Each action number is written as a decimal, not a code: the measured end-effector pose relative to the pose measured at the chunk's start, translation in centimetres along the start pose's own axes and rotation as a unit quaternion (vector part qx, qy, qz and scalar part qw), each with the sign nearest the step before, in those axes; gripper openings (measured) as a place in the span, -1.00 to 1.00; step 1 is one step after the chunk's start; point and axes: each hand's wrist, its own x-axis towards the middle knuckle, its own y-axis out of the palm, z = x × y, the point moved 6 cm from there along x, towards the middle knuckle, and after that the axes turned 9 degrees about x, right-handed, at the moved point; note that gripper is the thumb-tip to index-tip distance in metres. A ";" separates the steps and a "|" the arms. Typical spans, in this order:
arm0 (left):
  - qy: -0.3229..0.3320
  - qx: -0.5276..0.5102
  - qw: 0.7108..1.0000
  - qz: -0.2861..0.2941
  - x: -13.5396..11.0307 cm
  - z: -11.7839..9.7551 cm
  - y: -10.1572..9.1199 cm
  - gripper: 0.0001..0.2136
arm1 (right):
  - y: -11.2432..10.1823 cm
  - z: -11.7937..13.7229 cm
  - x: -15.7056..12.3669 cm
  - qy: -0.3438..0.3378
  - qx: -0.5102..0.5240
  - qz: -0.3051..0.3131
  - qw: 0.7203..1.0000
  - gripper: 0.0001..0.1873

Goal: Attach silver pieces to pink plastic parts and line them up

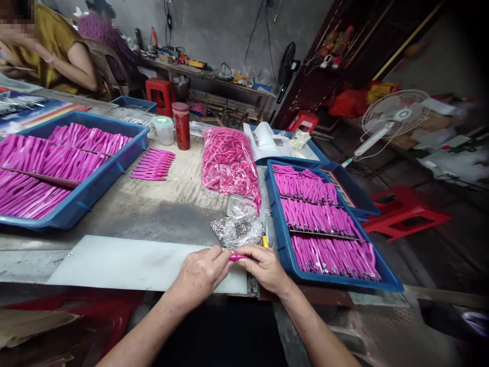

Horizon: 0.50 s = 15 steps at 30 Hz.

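Observation:
Between my two hands is a small pink plastic piece (237, 257), mostly covered by fingers, so its full shape is hidden. My left hand (204, 267) is closed on its left end, my right hand (263, 262) pinches its right end. Both hands are over the right end of a white board (133, 262) at the table's front edge. Just behind them lies a clear plastic bag of small metal parts (240, 229), with a yellow-handled tool (265, 241) beside it. Farther back rests a big clear bag of pink pieces (229, 158).
Blue trays of pink handles stand left (82, 204) and right (282, 244). A row of pink handles (153, 164) lies near a red tumbler (181, 127) and a lidded tub (164, 131). A person (76, 61) sits at the far left. A fan (401, 114) stands right.

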 end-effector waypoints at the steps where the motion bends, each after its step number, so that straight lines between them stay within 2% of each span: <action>1: 0.000 0.001 1.000 0.000 0.0 0.0 0.0 -0.79 | 0.0 0.0 0.0 0.001 0.001 0.000 1.000 -0.85; 8: -0.007 0.019 1.000 -0.003 -0.2 0.6 0.7 -0.81 | -0.3 -1.1 -0.2 0.037 0.001 -0.004 0.999 -0.75; 13: -0.017 0.040 0.999 -0.011 -0.5 1.4 1.9 -0.82 | -2.8 -2.5 0.3 0.076 -0.042 -0.127 0.988 -0.81; 15: -0.020 0.050 0.998 -0.014 -0.5 1.6 2.5 -0.82 | -3.4 -2.6 1.0 0.080 -0.098 -0.143 0.982 -0.84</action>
